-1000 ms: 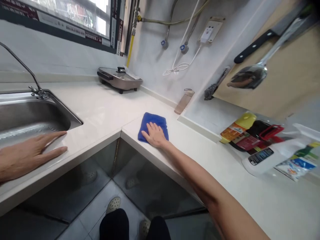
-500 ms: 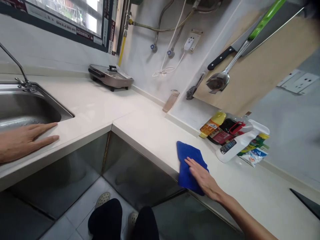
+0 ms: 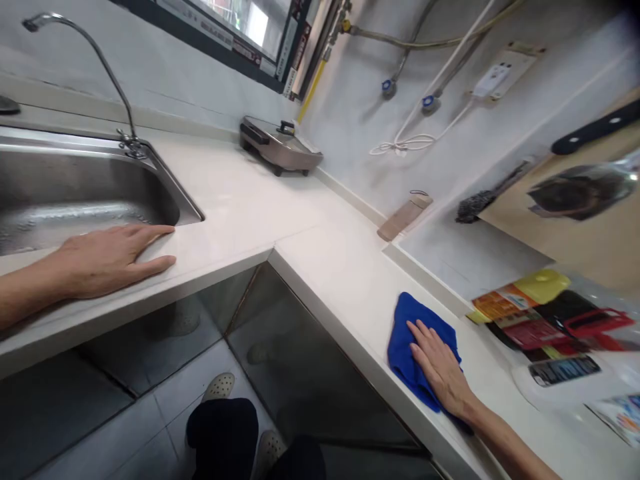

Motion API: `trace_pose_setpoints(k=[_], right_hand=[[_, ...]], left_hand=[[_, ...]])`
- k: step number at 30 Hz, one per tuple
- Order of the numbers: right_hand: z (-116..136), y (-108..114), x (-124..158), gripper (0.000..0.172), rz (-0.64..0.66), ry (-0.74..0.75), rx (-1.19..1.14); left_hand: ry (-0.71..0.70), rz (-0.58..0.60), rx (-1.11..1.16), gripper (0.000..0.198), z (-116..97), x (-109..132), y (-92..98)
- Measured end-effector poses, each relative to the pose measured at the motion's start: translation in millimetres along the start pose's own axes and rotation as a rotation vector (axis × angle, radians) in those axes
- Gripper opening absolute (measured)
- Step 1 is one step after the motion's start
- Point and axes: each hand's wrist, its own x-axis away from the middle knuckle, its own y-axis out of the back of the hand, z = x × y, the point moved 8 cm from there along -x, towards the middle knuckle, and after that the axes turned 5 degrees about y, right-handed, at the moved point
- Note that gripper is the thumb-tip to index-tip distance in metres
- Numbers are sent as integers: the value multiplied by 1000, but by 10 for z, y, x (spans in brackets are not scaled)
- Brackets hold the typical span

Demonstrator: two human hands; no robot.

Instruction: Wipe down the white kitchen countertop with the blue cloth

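Flat on a blue cloth (image 3: pixel 407 340) lies my right hand (image 3: pixel 440 367), fingers stretched out and pressing it to the white countertop (image 3: pixel 340 267). Part of the cloth hangs toward the counter's front edge. My left hand (image 3: pixel 113 260) rests palm down on the counter beside the steel sink (image 3: pixel 187 207), its fingers out and nothing in them.
A tap (image 3: pixel 107 70) curves over the sink. An electric pan (image 3: pixel 280 147) stands in the back corner, and a brown bottle-shaped object (image 3: pixel 404 217) leans by the wall. Yellow bottle (image 3: pixel 525 293) and white bottle (image 3: pixel 570 380) sit at the right, below a knife (image 3: pixel 595 127).
The view has swung to the right side less and more toward the sink. My right hand and the cloth have slid along the counter toward the corner; my left hand stays put.
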Motion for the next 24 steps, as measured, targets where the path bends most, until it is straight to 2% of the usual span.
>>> trace_pose_setpoints(k=[3,7,10,15,19,21,24], right_hand=[[110,-134,-711,68,14,-43,37],[534,-186,-1646,71,97,-215,57],[1119,-145,-2230,71,159,-302,51],[2351,-144,-3058,65,170,-174,12],[3259,-238,-3445,58,145,-43,-45],[3694,-255,-3502,56,107,52,-101],[4251,-282,-3428,62,82,226,-215]], left_hand=[[-7,77,8,82,-50,59,-33],[-15,77,53,83,-100,105,25],[-23,85,94,86,-122,119,43],[-38,97,162,87,-132,138,30],[-56,101,180,87,-138,148,21],[-58,104,180,87,-136,144,13],[-47,95,185,87,-111,124,0]])
